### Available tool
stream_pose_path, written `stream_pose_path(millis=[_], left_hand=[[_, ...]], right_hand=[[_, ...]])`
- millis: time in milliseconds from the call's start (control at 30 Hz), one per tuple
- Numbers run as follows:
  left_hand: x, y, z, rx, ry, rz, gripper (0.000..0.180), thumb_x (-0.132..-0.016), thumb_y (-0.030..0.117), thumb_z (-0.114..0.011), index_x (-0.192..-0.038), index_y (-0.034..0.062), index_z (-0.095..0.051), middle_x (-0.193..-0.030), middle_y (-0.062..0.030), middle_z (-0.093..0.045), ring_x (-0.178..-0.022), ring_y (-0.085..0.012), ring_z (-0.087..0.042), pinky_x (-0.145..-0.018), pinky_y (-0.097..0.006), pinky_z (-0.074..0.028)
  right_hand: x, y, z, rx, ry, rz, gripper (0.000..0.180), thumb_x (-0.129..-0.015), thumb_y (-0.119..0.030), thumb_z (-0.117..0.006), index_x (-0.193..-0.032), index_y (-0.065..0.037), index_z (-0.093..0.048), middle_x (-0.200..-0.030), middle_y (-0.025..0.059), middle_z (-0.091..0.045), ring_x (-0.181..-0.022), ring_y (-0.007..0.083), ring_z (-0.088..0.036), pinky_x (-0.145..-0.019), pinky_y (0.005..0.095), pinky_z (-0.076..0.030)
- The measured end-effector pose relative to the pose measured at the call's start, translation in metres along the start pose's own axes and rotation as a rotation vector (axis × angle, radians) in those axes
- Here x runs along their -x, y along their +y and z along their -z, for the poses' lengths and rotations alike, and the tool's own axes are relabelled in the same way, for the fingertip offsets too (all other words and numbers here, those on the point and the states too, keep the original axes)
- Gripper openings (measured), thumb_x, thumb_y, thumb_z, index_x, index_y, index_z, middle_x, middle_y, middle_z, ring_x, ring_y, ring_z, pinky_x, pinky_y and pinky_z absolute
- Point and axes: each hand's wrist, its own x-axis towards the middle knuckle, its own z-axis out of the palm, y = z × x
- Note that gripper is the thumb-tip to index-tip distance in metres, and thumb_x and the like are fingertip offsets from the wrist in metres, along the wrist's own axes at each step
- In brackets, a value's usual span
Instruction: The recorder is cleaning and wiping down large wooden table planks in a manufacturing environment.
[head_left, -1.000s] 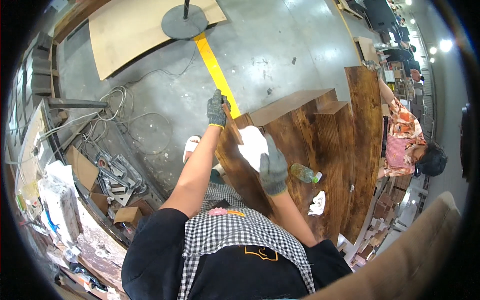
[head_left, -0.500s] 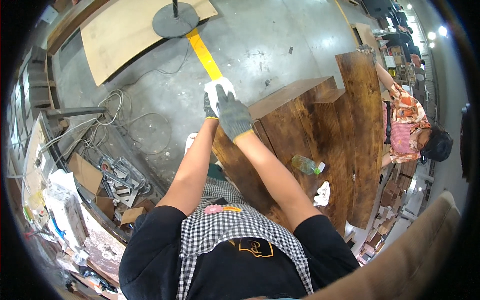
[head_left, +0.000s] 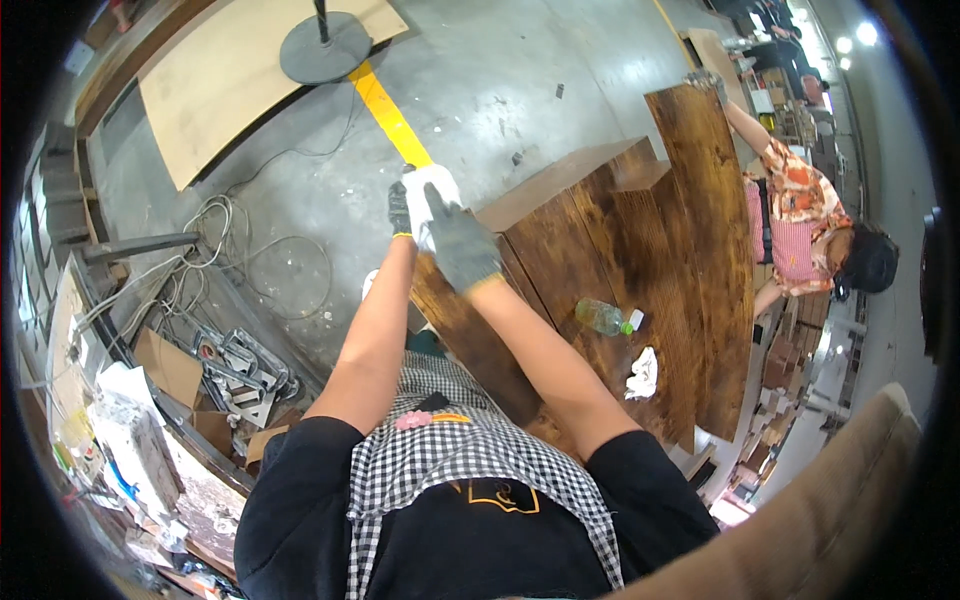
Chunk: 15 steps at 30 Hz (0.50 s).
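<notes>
Out in front of me, both hands, in dark grey work gloves, are together at a crumpled white cloth. My left hand is closed at the cloth's left edge, its fingertips partly hidden. My right hand presses the cloth from the right, fingers bent over it; it is slightly blurred. Just below the hands is the end of a dark brown stained wooden board. Whether the cloth touches that board I cannot make out.
More brown boards stand to the right, with a clear green-capped bottle and a white rag on them. A co-worker grips the farthest board. Cables and metal clamps lie left; a round black stand base is ahead.
The whole view has shifted a little, so most things sit slightly further left. My hands stay on the cloth, the right one a little lower against it. The co-worker still grips the far board.
</notes>
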Motion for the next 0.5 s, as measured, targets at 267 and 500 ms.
stream_pose_path(millis=[267, 500], left_hand=[[-0.035, 0.005, 0.030, 0.134, -0.166, 0.084, 0.038, -0.099, 0.036, -0.054, -0.080, 0.0051, -0.063, -0.066, -0.0102, -0.062, -0.060, -0.0243, -0.060, -0.061, -0.036, -0.052], [-0.031, 0.005, 0.009, -0.143, -0.127, -0.081, 0.042, -0.100, 0.036, -0.052, -0.066, 0.0105, -0.051, -0.055, -0.0093, -0.054, -0.047, -0.0249, -0.049, -0.058, -0.038, -0.047]], right_hand=[[0.009, 0.010, -0.027, 0.136, 0.160, -0.045, 0.061, -0.093, -0.025, -0.057, -0.151, -0.021, -0.038, -0.106, 0.0113, -0.062, -0.081, 0.0276, -0.069, -0.070, 0.0417, -0.057], [0.374, 0.190, -0.140, 0.481, 0.003, -0.266, 0.051, -0.092, -0.026, -0.060, -0.141, -0.015, -0.052, -0.118, 0.0168, -0.067, -0.097, 0.0302, -0.068, -0.078, 0.0453, -0.053]])
